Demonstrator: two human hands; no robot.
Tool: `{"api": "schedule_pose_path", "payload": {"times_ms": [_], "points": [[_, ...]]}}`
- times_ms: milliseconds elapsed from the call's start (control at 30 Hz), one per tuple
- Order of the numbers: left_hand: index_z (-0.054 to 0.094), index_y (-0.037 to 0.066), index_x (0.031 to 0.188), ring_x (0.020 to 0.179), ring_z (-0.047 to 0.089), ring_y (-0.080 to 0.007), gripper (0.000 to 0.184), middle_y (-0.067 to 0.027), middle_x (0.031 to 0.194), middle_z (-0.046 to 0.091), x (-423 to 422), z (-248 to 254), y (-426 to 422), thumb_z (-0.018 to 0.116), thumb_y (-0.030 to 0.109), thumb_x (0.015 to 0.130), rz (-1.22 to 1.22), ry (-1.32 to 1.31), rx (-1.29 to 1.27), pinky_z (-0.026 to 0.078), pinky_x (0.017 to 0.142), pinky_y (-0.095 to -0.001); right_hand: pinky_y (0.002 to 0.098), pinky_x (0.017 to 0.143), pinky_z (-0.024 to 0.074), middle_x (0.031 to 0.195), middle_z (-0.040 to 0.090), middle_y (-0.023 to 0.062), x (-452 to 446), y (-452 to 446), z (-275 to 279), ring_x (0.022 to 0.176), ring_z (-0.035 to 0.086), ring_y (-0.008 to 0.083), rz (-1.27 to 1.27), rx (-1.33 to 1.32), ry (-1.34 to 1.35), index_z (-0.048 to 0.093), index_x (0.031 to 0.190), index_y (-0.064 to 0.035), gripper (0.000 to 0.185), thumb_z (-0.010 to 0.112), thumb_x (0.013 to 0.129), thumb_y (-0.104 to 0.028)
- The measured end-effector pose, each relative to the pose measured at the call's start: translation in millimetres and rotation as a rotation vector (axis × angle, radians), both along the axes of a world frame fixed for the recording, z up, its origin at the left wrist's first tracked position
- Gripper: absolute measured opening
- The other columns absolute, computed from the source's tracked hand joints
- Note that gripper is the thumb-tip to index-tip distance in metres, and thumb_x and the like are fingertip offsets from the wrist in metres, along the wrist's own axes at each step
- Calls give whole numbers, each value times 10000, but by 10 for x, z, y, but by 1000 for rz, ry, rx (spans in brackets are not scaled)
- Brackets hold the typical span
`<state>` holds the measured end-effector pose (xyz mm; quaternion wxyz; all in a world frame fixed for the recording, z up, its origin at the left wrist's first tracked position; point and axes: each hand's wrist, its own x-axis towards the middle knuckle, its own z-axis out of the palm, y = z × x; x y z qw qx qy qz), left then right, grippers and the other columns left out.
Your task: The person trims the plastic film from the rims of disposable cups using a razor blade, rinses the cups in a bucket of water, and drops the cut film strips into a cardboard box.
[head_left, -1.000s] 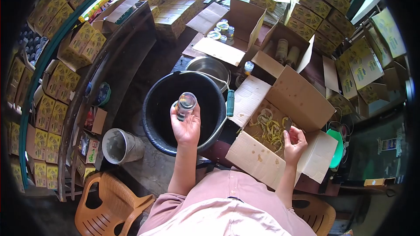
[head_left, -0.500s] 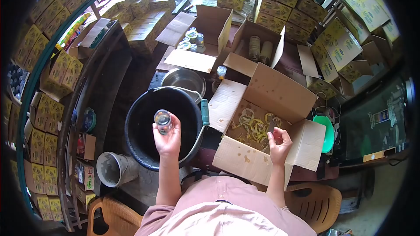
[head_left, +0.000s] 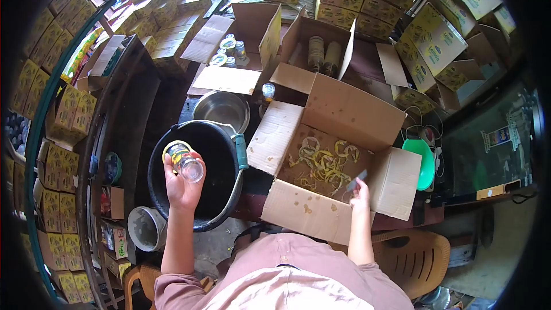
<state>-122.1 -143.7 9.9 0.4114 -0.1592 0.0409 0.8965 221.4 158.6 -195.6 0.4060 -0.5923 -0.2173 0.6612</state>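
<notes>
My left hand (head_left: 182,186) is wrapped round a small glass jar (head_left: 185,162) with a yellow-rimmed lid, tilted above the black bucket (head_left: 221,198). Pinched in my right hand (head_left: 360,194) is a flat grey blade-like piece (head_left: 357,179), over the front right part of an open cardboard box (head_left: 310,204). Yellow curled strips (head_left: 321,163) lie on the floor of that box. The bucket's green handle grip (head_left: 241,151) rests at its right side.
A metal bowl (head_left: 221,113) sits behind the bucket, with a jar (head_left: 268,92) to its right. Farther back, open boxes hold lidded jars (head_left: 229,51) and bottles (head_left: 315,53). A green basin (head_left: 418,163) is at right, a grey pail (head_left: 147,228) at left.
The jar in my left hand has turned so its lid end points up-left. My right hand has tipped outward, showing more of the grey piece. The camera view has shifted.
</notes>
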Motion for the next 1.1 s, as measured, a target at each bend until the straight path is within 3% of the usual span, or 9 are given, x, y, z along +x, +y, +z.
{"api": "schedule_pose_path", "payload": {"times_ms": [67, 367, 600, 667, 767, 867, 967, 1000, 1100], "points": [[427, 12, 1075, 910, 530, -241, 474, -141, 935, 523, 2, -23, 49, 520, 417, 846, -11, 5, -3, 456, 810, -374, 186, 664, 410, 798, 574, -23, 293, 88, -58, 738, 517, 85, -108, 28, -67, 608, 871, -92, 191, 686, 699, -124], [433, -29, 1058, 892, 534, -242, 510, -144, 944, 528, -90, -13, 470, 514, 426, 841, -161, 320, -184, 445, 823, -345, 194, 641, 345, 754, 555, -46, 931, 342, 269, 675, 455, 45, -48, 235, -260, 617, 889, -50, 163, 644, 729, -63], [397, 2, 1150, 959, 543, -241, 439, -135, 1027, 518, -461, 203, 1169, 475, 281, 820, -382, 491, -198, 379, 909, -513, 203, 628, 309, 775, 549, -117, 606, 137, 632, 721, 465, 8, 29, 102, -127, 587, 876, -209, 189, 678, 717, -164], [397, 28, 1168, 919, 561, -236, 449, -134, 1026, 517, -664, 66, 1414, 489, 302, 825, -569, 705, -260, 429, 846, -490, 179, 611, 326, 789, 562, -102, 529, 64, 649, 716, 482, 8, 18, 92, -88, 587, 884, -192, 183, 675, 728, -153], [423, 64, 1172, 869, 581, -240, 524, -141, 949, 569, -614, 231, 1849, 593, 335, 756, -632, 1296, -1064, 479, 725, -385, 151, 594, 344, 804, 576, -76, 424, -41, 696, 700, 496, 10, 33, 129, -40, 585, 890, -158, 160, 653, 752, -113], [443, 43, 1170, 858, 589, -249, 634, -158, 921, 599, -949, 8, 2289, 678, 338, 660, -721, 2259, -1649, 485, 713, -344, 133, 588, 354, 813, 582, -60, 370, -124, 702, 689, 505, 11, 66, 233, -25, 583, 884, -131, 134, 627, 773, -71], [550, 28, 1070, 842, 602, -255, 609, -160, 892, 620, -1208, -340, 2734, 735, 321, 570, -795, 2650, -1743, 486, 727, -332, 164, 635, 400, 818, 587, -12, 324, -206, 794, 721, 525, 42, 87, 326, -76, 577, 881, -55, 130, 603, 769, 4], [647, 36, 894, 827, 610, -254, 491, -145, 843, 633, -1163, -331, 2917, 766, 314, 508, -1074, 2859, -1725, 482, 757, -353, 173, 652, 412, 821, 588, 1, 317, -219, 774, 731, 531, 51, 104, 365, -92, 575, 880, -38, 130, 601, 765, 17], [676, 72, 826, 771, 619, -231, 506, -99, 812, 643, -1276, -866, 3251, 807, 370, 437, -1252, 2890, -1787, 494, 736, -317, 200, 684, 440, 804, 596, 26, 229, -298, 814, 708, 542, 79, 110, 409, -115, 561, 853, -11, 133, 602, 746, 56]]}}
